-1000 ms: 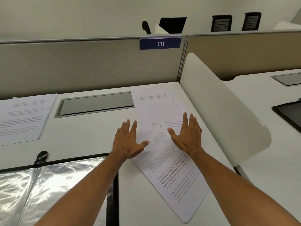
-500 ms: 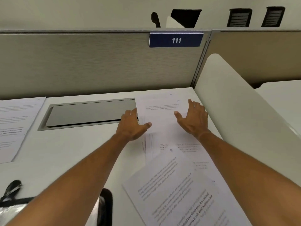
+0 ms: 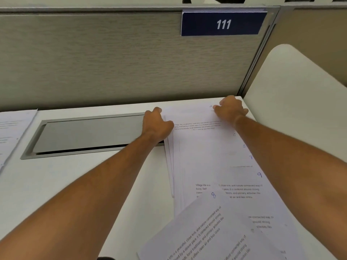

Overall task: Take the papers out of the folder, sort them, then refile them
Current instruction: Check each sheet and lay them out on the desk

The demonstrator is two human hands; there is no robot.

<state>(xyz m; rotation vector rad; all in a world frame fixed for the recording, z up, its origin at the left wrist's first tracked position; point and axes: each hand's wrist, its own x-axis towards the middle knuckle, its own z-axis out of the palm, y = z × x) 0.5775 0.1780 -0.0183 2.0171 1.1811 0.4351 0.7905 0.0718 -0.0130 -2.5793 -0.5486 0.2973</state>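
A: Against the cable hatch (image 3: 90, 135), what's moved?
B: Left hand (image 3: 156, 124) reached its right end, fingers curled on the papers (image 3: 206, 156)' edge; right hand (image 3: 231, 109) pinches the far corner beyond. Gathering starts; folder unseen.

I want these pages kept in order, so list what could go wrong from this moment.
1. The fanned white numbered pages overlap loosely; as the left hand and right hand gather their far edge, sheets could slip out of sequence.
2. The tilted white printed sheet lies askew over the fan and may be left out.
3. The left hand sits over the grey recessed cable-tray lid; a page edge might snag there.
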